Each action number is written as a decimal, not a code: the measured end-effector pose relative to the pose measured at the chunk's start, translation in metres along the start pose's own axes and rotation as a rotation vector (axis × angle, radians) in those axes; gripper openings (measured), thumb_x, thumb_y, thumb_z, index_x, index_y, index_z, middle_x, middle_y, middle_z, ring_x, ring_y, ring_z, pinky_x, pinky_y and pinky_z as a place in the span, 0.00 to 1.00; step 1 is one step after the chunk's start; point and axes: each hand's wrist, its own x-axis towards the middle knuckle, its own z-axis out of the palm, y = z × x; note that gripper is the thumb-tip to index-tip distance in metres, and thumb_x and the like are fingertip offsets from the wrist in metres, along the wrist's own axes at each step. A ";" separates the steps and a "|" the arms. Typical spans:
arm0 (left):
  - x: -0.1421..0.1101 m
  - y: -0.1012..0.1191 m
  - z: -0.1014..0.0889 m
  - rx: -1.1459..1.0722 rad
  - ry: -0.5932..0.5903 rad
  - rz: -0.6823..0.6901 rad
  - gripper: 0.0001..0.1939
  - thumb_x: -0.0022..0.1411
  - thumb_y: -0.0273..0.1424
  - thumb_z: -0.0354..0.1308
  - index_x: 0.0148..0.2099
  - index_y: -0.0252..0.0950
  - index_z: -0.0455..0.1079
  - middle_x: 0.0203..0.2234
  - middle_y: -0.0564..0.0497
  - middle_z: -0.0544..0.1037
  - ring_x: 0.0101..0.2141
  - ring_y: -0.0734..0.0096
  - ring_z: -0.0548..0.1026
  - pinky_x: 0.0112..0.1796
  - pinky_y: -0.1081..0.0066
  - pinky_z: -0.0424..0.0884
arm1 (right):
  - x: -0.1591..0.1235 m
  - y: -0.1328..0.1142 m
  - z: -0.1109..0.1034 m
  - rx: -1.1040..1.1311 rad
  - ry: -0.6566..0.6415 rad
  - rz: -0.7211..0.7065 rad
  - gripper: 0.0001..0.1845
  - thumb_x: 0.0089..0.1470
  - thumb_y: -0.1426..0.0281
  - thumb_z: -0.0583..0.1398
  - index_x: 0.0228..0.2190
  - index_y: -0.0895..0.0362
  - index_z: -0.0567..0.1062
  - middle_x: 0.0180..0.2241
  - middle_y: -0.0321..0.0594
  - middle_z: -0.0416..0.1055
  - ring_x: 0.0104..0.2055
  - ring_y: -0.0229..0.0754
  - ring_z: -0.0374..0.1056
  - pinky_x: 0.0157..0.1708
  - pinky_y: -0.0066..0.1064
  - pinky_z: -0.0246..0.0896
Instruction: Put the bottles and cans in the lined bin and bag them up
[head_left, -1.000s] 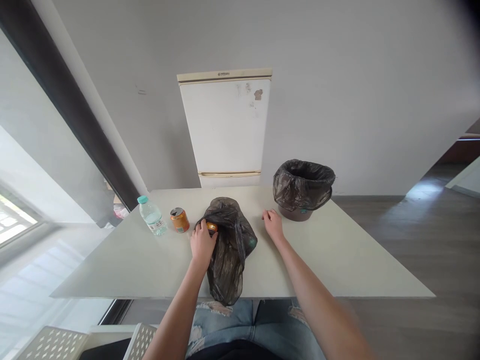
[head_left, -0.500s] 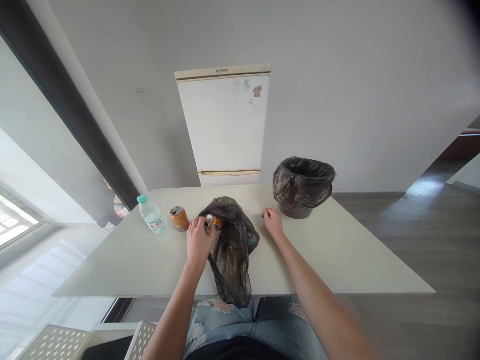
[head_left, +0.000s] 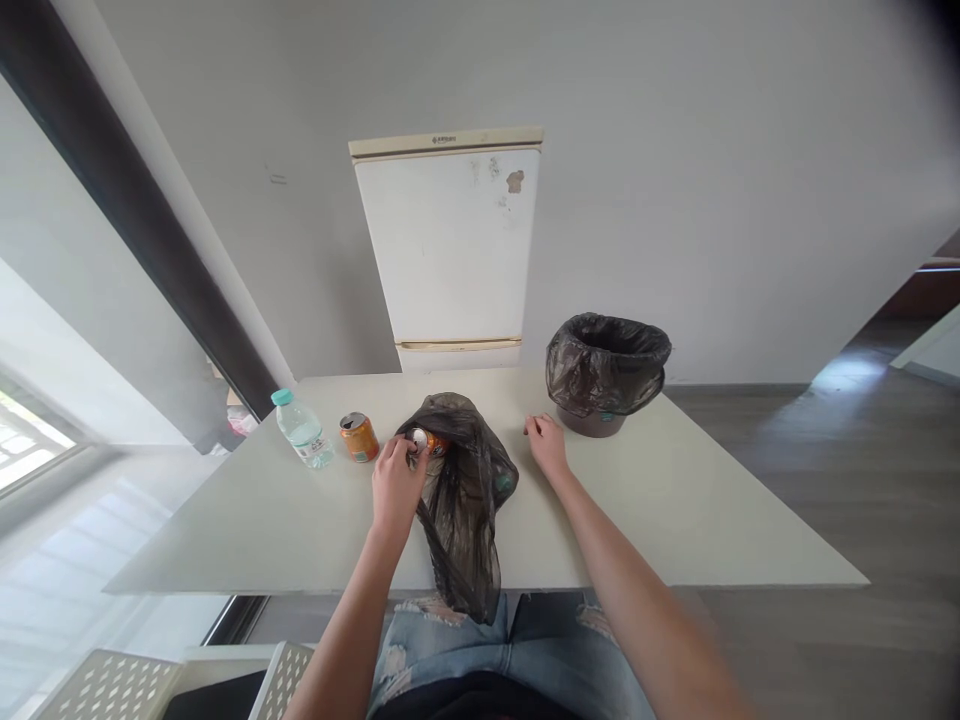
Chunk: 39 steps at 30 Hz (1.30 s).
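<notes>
Head view, and from where I stand the left hand [head_left: 397, 480] is doing the work: its thumb and fingertips pinch the silvery end of an orange can [head_left: 436, 445]. That can lies on its side in the mouth of a dark, see-through plastic bag [head_left: 465, 500], its end poking out toward the hand and the rest tucked under the plastic. Whether the same fingers also catch a fold of the bag, I cannot tell.

The bag sits just right of the left hand, crumpled on the pale bench [head_left: 690, 520], and its loose tail runs nearer the person and droops over the front edge. Just left of that hand a second can [head_left: 359, 438], orange too, stands upright with its top opened. Farther left stands a clear bottle [head_left: 304, 437] with a teal cap.

Well apart, on the other side of the bag, the right hand [head_left: 547, 445] rests on the bench, fingers folded loosely inward. Just beyond it and to its right stands a brown bin [head_left: 592, 426], a dark liner [head_left: 604, 390] turned down over its rim. Past both hands, behind the bench, a white fridge [head_left: 450, 250] stands by the grey wall [head_left: 712, 180].
</notes>
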 end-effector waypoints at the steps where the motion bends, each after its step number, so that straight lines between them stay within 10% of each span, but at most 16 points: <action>1: 0.000 -0.001 0.000 -0.001 0.004 -0.007 0.07 0.68 0.36 0.61 0.39 0.40 0.72 0.46 0.45 0.80 0.42 0.58 0.79 0.39 0.64 0.72 | 0.000 0.000 0.000 0.000 0.000 0.000 0.27 0.68 0.57 0.50 0.19 0.53 0.68 0.26 0.38 0.64 0.30 0.45 0.65 0.37 0.38 0.55; 32: 0.017 0.009 -0.017 0.047 0.116 0.056 0.12 0.76 0.34 0.49 0.38 0.40 0.70 0.38 0.44 0.76 0.42 0.52 0.70 0.45 0.57 0.68 | 0.001 -0.002 0.000 0.029 -0.037 -0.009 0.28 0.68 0.54 0.49 0.19 0.53 0.68 0.25 0.39 0.65 0.30 0.45 0.65 0.39 0.39 0.58; 39: 0.023 0.028 -0.042 -0.042 0.160 0.056 0.13 0.76 0.36 0.50 0.37 0.41 0.68 0.36 0.46 0.76 0.42 0.56 0.71 0.46 0.58 0.68 | -0.007 -0.023 -0.004 0.197 -0.283 -0.189 0.23 0.67 0.52 0.56 0.55 0.49 0.75 0.46 0.43 0.73 0.45 0.46 0.68 0.45 0.36 0.65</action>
